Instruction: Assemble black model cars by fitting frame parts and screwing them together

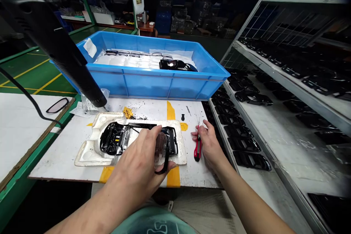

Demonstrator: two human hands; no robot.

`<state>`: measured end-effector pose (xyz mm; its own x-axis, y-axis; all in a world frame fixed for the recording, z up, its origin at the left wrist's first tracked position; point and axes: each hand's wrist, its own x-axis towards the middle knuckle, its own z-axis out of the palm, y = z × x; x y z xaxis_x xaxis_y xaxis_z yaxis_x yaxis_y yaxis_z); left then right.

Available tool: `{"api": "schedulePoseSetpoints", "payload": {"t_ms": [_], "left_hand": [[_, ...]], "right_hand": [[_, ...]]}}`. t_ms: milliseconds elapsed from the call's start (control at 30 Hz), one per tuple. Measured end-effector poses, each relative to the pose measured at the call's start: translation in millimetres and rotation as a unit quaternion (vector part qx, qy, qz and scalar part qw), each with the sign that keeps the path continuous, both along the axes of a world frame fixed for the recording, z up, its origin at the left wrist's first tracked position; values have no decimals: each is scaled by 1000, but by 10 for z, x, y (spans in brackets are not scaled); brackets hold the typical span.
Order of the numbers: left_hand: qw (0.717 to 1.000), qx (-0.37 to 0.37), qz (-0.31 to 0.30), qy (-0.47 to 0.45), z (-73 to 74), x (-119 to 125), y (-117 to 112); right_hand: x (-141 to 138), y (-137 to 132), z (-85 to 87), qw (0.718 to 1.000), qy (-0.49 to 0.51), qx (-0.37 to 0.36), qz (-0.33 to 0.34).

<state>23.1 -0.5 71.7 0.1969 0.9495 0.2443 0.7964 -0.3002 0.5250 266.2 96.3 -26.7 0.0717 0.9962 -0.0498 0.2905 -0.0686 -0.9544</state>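
My left hand (145, 150) is closed on a clear, black-rimmed window piece (165, 157), pinched between thumb and fingers above a foam cradle (181, 153). In the cradle lies a black model car body (112, 139), partly hidden by that hand. To the right, my right hand (210, 140) has its thumb and fingers about a red and black utility knife (197, 150), whose blade end points away from me. Close by on the board are a small black part (182, 117) and a thin metal piece (188, 109).
Behind the cradle stands a blue bin (142, 82) with several window pieces and a black car body (178, 65). A black power screwdriver (82, 69) hangs at left. Racks (274, 64) of black car bodies line the right. Black crumbs (137, 117) litter the board.
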Motion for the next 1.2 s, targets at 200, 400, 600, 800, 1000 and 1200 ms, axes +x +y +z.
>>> {"api": "schedulePoseSetpoints", "payload": {"t_ms": [200, 400, 600, 800, 1000, 1200], "left_hand": [[998, -50, 17, -34, 79, 68, 24], [994, -87, 23, -57, 115, 124, 34], [996, -56, 17, -74, 122, 127, 12], [996, -52, 9, -75, 140, 88, -2], [998, -28, -1, -54, 133, 142, -23], [998, -32, 1, -60, 121, 137, -57]], "right_hand": [[-19, -153, -48, 997, -49, 65, 5], [-203, -641, 588, 898, -99, 360, 231], [-359, -913, 846, 835, -174, 426, 303], [-379, -1038, 828, 795, -182, 494, 301], [-366, -835, 869, 836, -221, 447, 228], [-349, -889, 821, 804, -198, 500, 254]]}}
